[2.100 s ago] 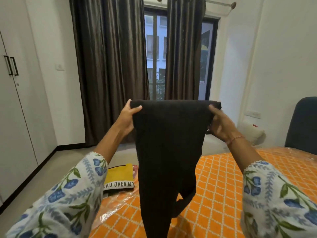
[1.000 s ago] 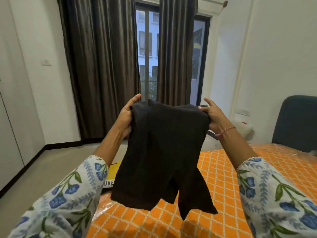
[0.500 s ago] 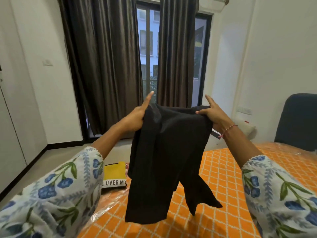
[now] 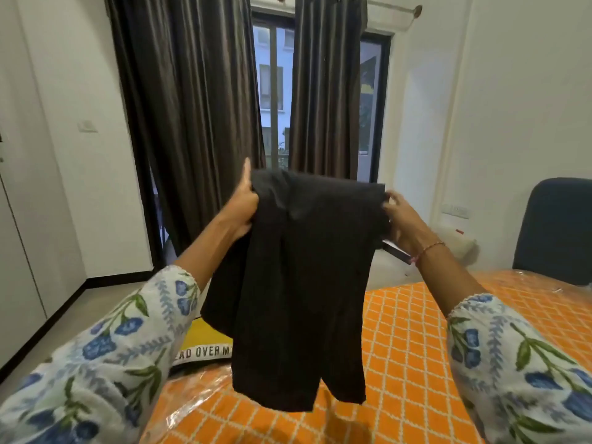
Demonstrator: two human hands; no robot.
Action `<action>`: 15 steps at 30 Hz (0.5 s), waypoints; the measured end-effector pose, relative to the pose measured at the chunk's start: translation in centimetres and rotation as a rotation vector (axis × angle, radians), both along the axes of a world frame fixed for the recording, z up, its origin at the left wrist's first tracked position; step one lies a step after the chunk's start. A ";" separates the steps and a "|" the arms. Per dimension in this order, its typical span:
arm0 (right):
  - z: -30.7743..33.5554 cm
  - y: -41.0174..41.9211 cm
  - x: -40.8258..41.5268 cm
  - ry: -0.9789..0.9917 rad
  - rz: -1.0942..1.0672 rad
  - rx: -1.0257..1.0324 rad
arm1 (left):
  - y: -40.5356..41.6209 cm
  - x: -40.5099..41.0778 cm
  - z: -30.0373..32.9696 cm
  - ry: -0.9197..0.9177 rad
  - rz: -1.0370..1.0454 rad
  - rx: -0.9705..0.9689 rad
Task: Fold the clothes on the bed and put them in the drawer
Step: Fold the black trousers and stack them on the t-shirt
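A black garment [image 4: 304,283], folded over on itself, hangs in the air above the bed [image 4: 416,363] with its orange lattice cover. My left hand [image 4: 242,203] grips its upper left corner, one finger pointing up. My right hand [image 4: 400,219] pinches the upper right corner. The garment's lower edges dangle just above the bed. No drawer is in view.
A yellow item with printed letters [image 4: 205,344] lies at the bed's left edge, by clear plastic wrap. A dark chair [image 4: 557,229] stands at the right. Dark curtains [image 4: 192,123] and a window face me. White wardrobe doors [image 4: 19,251] line the left wall.
The garment hung long at first; it is now doubled over and shorter. My hands have drawn its top edge taut again, and the left hand has closed on the corner.
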State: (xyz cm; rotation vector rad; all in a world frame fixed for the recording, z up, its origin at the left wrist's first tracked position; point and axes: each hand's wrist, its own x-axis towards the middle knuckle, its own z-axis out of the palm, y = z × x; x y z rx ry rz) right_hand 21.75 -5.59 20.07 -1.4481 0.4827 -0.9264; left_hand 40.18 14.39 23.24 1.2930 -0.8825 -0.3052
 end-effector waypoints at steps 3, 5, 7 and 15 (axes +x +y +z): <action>-0.8 -0.2 0.5 0.155 -0.150 -0.139 | -0.6 0.0 -2.0 -0.067 -0.038 0.157; -0.9 -0.3 0.4 0.144 -0.166 -0.110 | -0.7 0.4 -2.6 0.001 -0.047 0.113; -1.8 0.4 0.4 0.137 -0.244 -0.107 | -0.8 0.3 -2.8 0.104 -0.081 0.020; -6.1 4.2 2.3 -0.122 -0.149 0.362 | -1.7 -0.1 -3.7 0.206 -0.101 -0.101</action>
